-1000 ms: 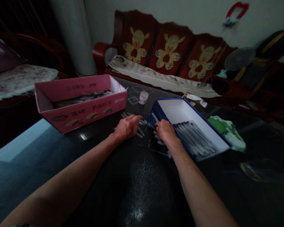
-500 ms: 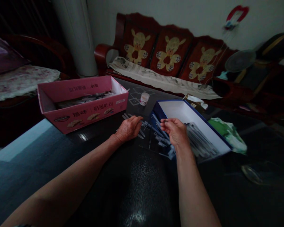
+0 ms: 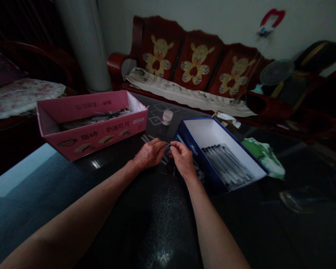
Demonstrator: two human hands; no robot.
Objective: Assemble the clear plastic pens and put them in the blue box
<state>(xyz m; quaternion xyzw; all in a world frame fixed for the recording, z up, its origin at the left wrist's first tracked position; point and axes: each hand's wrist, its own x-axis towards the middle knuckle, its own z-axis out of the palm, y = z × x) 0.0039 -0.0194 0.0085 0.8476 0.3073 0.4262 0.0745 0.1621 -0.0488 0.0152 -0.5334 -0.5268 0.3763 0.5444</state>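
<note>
My left hand [image 3: 149,153] and my right hand [image 3: 182,158] meet fingertip to fingertip over a dark table [image 3: 145,220], both pinched on a small pen part [image 3: 168,146] between them. Several loose pen parts [image 3: 145,139] lie on the table just beyond my left hand. A blue box with a white inside [image 3: 204,130] sits right of my right hand and holds a row of pens [image 3: 226,166]. A pink cardboard box [image 3: 100,130] with more pen pieces stands to the left.
A small white pot [image 3: 167,116] stands behind the hands. A green cloth [image 3: 264,155] lies right of the blue box. A red wooden sofa with duck cushions [image 3: 197,63] runs behind the table, with newspaper [image 3: 182,91] on its seat.
My right hand lifted from beside the blue box, pinched shut, and moved left to meet my left hand. My left hand curled its fingers from flat on the table into a pinch.
</note>
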